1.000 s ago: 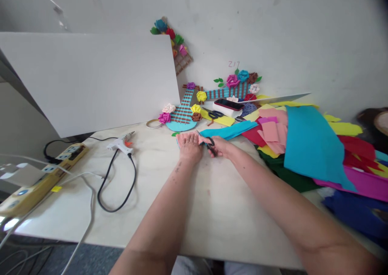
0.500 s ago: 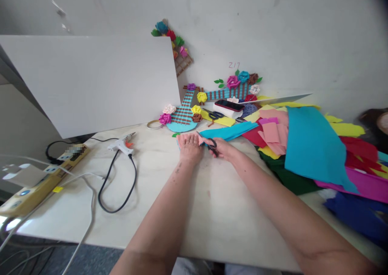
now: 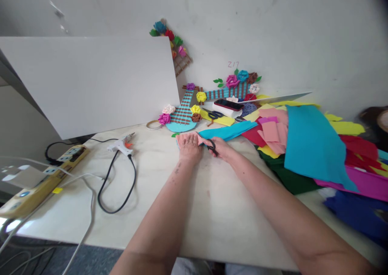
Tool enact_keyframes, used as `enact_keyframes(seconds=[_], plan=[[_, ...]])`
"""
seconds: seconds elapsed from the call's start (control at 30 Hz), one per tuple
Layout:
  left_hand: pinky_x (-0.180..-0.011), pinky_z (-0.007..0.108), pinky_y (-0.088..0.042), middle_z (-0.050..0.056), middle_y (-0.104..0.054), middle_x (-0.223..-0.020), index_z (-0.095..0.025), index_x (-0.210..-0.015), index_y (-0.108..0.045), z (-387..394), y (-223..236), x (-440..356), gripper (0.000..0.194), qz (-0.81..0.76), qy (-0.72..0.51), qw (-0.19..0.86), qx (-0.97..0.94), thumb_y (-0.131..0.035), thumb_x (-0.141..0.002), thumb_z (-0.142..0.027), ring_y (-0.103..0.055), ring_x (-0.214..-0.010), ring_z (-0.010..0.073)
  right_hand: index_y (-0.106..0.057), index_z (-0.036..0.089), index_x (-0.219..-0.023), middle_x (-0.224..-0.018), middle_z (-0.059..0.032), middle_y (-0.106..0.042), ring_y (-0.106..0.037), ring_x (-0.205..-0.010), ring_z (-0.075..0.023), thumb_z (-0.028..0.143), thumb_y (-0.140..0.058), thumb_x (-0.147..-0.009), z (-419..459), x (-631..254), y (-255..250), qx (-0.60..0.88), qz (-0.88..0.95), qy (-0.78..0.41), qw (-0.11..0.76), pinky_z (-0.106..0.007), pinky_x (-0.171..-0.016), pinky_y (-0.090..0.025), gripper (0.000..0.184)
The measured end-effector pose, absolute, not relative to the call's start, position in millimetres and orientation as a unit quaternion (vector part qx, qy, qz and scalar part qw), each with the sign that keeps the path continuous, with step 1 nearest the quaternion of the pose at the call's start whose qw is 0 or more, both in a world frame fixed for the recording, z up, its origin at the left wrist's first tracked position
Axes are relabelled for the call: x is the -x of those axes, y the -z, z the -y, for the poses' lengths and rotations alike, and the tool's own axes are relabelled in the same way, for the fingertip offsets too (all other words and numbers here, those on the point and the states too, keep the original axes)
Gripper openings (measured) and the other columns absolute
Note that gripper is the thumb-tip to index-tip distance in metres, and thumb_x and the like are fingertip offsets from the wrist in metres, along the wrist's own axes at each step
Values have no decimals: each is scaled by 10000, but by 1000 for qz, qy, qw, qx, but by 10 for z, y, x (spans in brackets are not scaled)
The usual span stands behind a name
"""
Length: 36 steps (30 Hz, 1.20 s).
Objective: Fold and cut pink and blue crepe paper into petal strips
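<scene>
My left hand (image 3: pixel 190 147) lies flat, fingers stretched out, pressing a piece of salmon-pink crepe paper (image 3: pixel 200 138) onto the table. A thin turquoise edge shows along the left of that paper. In my right hand (image 3: pixel 223 149) are dark-handled scissors (image 3: pixel 212 146), held at the paper's right side, just beside my left fingers. The scissor blades are mostly hidden at the paper. Right behind both hands lies a folded turquoise paper strip (image 3: pixel 230 131). A small green leaf piece (image 3: pixel 175 135) sits just past the pink paper's far left corner.
A white glue gun (image 3: pixel 121 145) with a looped black cord lies left, near a yellow power strip (image 3: pixel 68 163). Behind stand a flower-decorated turquoise guitar shape (image 3: pixel 183 115), a second pair of scissors (image 3: pixel 214 114) and a phone (image 3: pixel 228 104). Coloured paper sheets (image 3: pixel 313 145) pile up at right.
Both hands stay at the same spot on the pink paper. The scissor handles look slightly closer together, and the view has shifted a little.
</scene>
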<state>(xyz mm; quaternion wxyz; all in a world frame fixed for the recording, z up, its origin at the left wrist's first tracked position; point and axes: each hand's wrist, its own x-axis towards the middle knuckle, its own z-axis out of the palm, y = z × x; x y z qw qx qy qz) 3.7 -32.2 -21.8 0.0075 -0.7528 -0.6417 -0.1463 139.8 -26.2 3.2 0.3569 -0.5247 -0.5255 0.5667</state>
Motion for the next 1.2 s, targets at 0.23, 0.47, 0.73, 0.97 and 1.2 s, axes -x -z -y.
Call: enact_keyframes(seconds=[0.23, 0.47, 0.73, 0.97, 1.2], plan=[[-1078, 404, -195, 117, -304, -1439, -83, -1375, -313, 347, 178, -43, 541, 642, 133, 5, 755, -286, -896, -332, -251, -1331, 230, -442, 185, -682, -378, 63, -450, -362, -291, -52, 552, -654, -663, 266, -1376, -33, 529, 552, -543, 346, -164, -295, -249, 424], [-1081, 397, -195, 99, -302, -1443, -81, -1375, -308, 354, 169, -44, 533, 640, 131, 4, 757, -287, -893, -309, -238, -1337, 214, -427, 190, -696, -371, 67, -451, -387, -292, -66, 535, -639, -696, 299, -1343, -56, 543, 569, -510, 348, -172, -289, -264, 405], [-1083, 390, -187, 108, -312, -1437, -71, -1370, -320, 352, 183, -39, 535, 640, 125, 14, 758, -275, -897, -319, -255, -1329, 223, -444, 183, -797, -366, 91, -437, -385, -286, -64, 469, -656, -721, 347, -1293, -98, 575, 560, -487, 344, -165, -294, -262, 364], [-1074, 411, -203, 110, -317, -1433, -79, -1363, -337, 354, 187, -41, 523, 638, 126, 15, 760, -283, -889, -293, -267, -1324, 226, -427, 185, -832, -349, 100, -419, -388, -274, -70, 427, -643, -751, 403, -1254, -185, 587, 534, -508, 334, -157, -288, -256, 334], [-1079, 404, -195, 108, -313, -1435, -76, -1365, -329, 344, 198, -36, 530, 636, 128, 14, 761, -293, -889, -307, -248, -1332, 217, -407, 185, -688, -341, 50, -458, -422, -274, -81, 462, -610, -764, 370, -1254, -301, 577, 572, -513, 279, -151, -268, -210, 353]])
